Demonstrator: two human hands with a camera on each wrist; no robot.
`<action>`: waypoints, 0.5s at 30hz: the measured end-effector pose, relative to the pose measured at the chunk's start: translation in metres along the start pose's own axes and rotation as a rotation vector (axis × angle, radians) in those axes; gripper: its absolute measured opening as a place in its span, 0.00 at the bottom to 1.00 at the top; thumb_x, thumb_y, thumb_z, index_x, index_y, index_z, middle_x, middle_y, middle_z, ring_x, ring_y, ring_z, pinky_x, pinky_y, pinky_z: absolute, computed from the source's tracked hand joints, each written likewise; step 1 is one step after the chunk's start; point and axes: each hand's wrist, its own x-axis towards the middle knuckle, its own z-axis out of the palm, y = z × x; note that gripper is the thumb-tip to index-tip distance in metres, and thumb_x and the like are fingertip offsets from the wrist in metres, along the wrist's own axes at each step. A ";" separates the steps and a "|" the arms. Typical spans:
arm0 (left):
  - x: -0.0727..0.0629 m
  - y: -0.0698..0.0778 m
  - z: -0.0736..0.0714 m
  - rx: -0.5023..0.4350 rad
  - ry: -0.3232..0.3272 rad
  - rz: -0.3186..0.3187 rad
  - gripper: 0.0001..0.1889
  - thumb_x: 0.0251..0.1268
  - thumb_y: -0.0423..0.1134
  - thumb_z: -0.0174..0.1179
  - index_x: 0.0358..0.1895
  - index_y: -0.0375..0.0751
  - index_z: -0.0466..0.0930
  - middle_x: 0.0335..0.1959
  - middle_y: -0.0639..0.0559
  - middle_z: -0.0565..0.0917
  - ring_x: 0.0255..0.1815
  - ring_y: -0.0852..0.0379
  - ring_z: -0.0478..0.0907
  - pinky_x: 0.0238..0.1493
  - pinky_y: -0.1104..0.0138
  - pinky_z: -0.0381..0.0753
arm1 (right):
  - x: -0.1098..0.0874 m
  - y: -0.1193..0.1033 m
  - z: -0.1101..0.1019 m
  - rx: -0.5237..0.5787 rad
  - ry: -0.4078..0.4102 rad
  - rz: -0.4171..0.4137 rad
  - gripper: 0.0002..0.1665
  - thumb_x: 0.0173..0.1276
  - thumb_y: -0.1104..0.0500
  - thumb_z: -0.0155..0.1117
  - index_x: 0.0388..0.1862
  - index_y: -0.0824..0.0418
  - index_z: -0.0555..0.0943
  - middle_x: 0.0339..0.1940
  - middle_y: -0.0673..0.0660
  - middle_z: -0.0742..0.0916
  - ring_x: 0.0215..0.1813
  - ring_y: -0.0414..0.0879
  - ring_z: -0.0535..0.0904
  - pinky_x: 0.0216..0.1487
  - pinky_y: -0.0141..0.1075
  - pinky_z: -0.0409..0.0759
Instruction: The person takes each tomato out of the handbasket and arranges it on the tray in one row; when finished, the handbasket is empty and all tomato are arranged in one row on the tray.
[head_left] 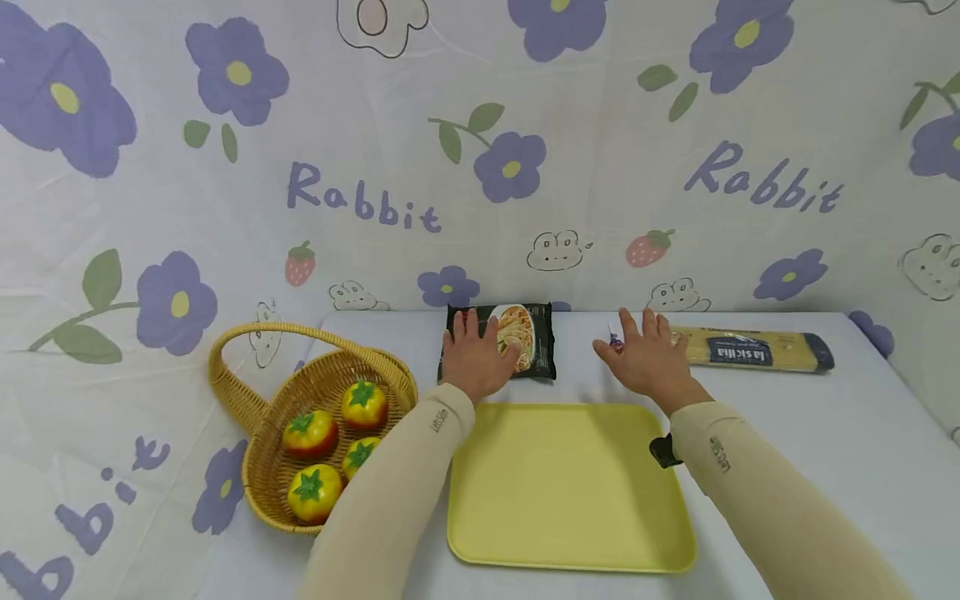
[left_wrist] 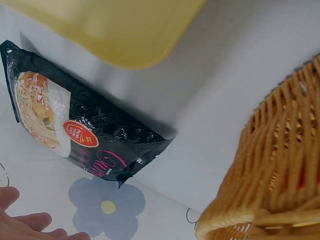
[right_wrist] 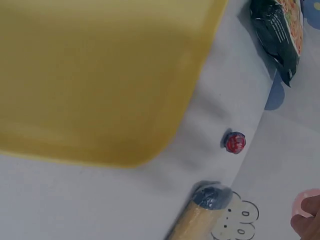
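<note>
My left hand (head_left: 480, 358) has its fingers spread over a black packet of instant noodles (head_left: 538, 333). In the left wrist view the fingers (left_wrist: 35, 220) lie apart from the noodle packet (left_wrist: 95, 120). My right hand (head_left: 648, 358) reaches forward with its fingers extended, holding nothing. It overlaps the near end of a pack of spaghetti (head_left: 780, 350) in the head view. A small wrapped lollipop (head_left: 616, 342) lies by its thumb, its red wrapped head (right_wrist: 235, 142) showing in the right wrist view. Between the forearms lies a yellow tray (head_left: 570, 492) with nothing on it.
At the left stands a wicker basket (head_left: 258, 467) with a tall handle, holding several yellow-red fruits (head_left: 315, 493) with green star-shaped tops. A flower-printed cloth (head_left: 600, 167) hangs behind the white table (head_left: 832, 467). A black strap (head_left: 663, 452) shows at the right wrist.
</note>
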 end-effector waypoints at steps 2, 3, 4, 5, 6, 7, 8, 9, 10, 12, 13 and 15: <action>0.000 -0.001 0.000 0.009 0.001 -0.001 0.36 0.71 0.67 0.33 0.77 0.54 0.49 0.79 0.42 0.45 0.79 0.42 0.38 0.75 0.47 0.46 | -0.001 -0.002 0.000 0.002 -0.006 0.000 0.52 0.70 0.27 0.34 0.79 0.60 0.41 0.76 0.75 0.44 0.76 0.72 0.36 0.67 0.72 0.35; -0.001 -0.001 0.000 0.011 -0.001 -0.002 0.36 0.71 0.67 0.33 0.77 0.54 0.49 0.79 0.42 0.45 0.79 0.42 0.37 0.75 0.46 0.46 | -0.001 -0.003 -0.001 -0.002 -0.009 0.000 0.52 0.70 0.27 0.34 0.79 0.60 0.41 0.76 0.75 0.44 0.76 0.72 0.36 0.67 0.72 0.36; -0.001 -0.001 -0.001 0.014 0.001 0.001 0.37 0.71 0.67 0.33 0.77 0.53 0.50 0.79 0.42 0.45 0.79 0.42 0.38 0.75 0.46 0.46 | -0.002 -0.004 -0.001 -0.004 -0.012 0.001 0.52 0.70 0.28 0.34 0.79 0.60 0.41 0.76 0.75 0.44 0.76 0.72 0.36 0.67 0.72 0.36; -0.001 -0.001 -0.001 0.019 0.002 0.004 0.37 0.70 0.67 0.33 0.77 0.53 0.50 0.78 0.41 0.45 0.79 0.41 0.38 0.75 0.46 0.46 | -0.002 -0.005 -0.002 -0.008 -0.014 0.002 0.52 0.70 0.28 0.35 0.79 0.60 0.41 0.76 0.75 0.44 0.76 0.72 0.36 0.67 0.72 0.36; -0.001 -0.002 -0.002 0.020 0.002 0.008 0.37 0.70 0.68 0.33 0.77 0.53 0.50 0.78 0.41 0.46 0.79 0.41 0.38 0.75 0.46 0.47 | -0.003 -0.007 -0.002 -0.010 -0.016 0.000 0.51 0.70 0.28 0.35 0.79 0.60 0.41 0.76 0.75 0.44 0.76 0.72 0.36 0.67 0.72 0.37; -0.002 -0.003 -0.003 0.017 0.004 0.012 0.37 0.70 0.68 0.33 0.76 0.52 0.51 0.78 0.41 0.46 0.79 0.41 0.39 0.75 0.46 0.47 | -0.003 -0.008 -0.003 -0.016 -0.015 -0.004 0.51 0.70 0.28 0.35 0.79 0.60 0.41 0.76 0.75 0.44 0.76 0.72 0.36 0.67 0.72 0.37; -0.002 -0.003 -0.004 0.014 0.007 0.015 0.37 0.70 0.68 0.34 0.76 0.52 0.51 0.78 0.41 0.46 0.79 0.41 0.39 0.75 0.46 0.47 | -0.003 -0.010 -0.003 -0.020 -0.012 -0.008 0.51 0.71 0.29 0.35 0.79 0.60 0.41 0.76 0.74 0.44 0.76 0.72 0.35 0.67 0.72 0.37; -0.002 -0.004 -0.005 0.011 0.009 0.017 0.38 0.70 0.68 0.34 0.76 0.52 0.51 0.78 0.41 0.46 0.79 0.40 0.39 0.75 0.46 0.47 | -0.003 -0.012 -0.003 -0.023 -0.008 -0.014 0.51 0.71 0.28 0.35 0.79 0.60 0.41 0.76 0.74 0.44 0.76 0.72 0.36 0.67 0.72 0.38; -0.002 -0.006 -0.005 0.007 0.012 0.018 0.38 0.70 0.68 0.34 0.76 0.52 0.52 0.78 0.41 0.46 0.79 0.40 0.39 0.75 0.46 0.47 | -0.003 -0.014 -0.003 -0.020 -0.006 -0.018 0.51 0.71 0.28 0.35 0.79 0.59 0.40 0.76 0.74 0.44 0.76 0.72 0.35 0.67 0.72 0.37; -0.003 -0.009 -0.005 0.005 0.010 0.014 0.38 0.70 0.68 0.34 0.76 0.52 0.51 0.78 0.41 0.46 0.79 0.40 0.39 0.75 0.46 0.47 | -0.002 -0.018 -0.003 -0.022 -0.006 -0.025 0.51 0.70 0.28 0.35 0.79 0.59 0.40 0.76 0.74 0.44 0.76 0.71 0.35 0.67 0.72 0.37; -0.003 -0.011 -0.005 0.003 0.008 0.009 0.37 0.70 0.68 0.34 0.76 0.52 0.51 0.78 0.41 0.46 0.79 0.41 0.38 0.75 0.46 0.46 | -0.002 -0.019 -0.002 -0.022 -0.006 -0.027 0.51 0.70 0.28 0.35 0.79 0.59 0.40 0.76 0.74 0.44 0.76 0.71 0.35 0.67 0.72 0.37; -0.004 -0.014 -0.004 0.000 0.004 0.003 0.37 0.70 0.68 0.34 0.76 0.53 0.51 0.78 0.41 0.46 0.79 0.41 0.38 0.75 0.46 0.46 | -0.003 -0.022 0.000 -0.017 -0.013 -0.026 0.51 0.70 0.28 0.35 0.79 0.58 0.40 0.77 0.73 0.43 0.76 0.71 0.34 0.67 0.71 0.37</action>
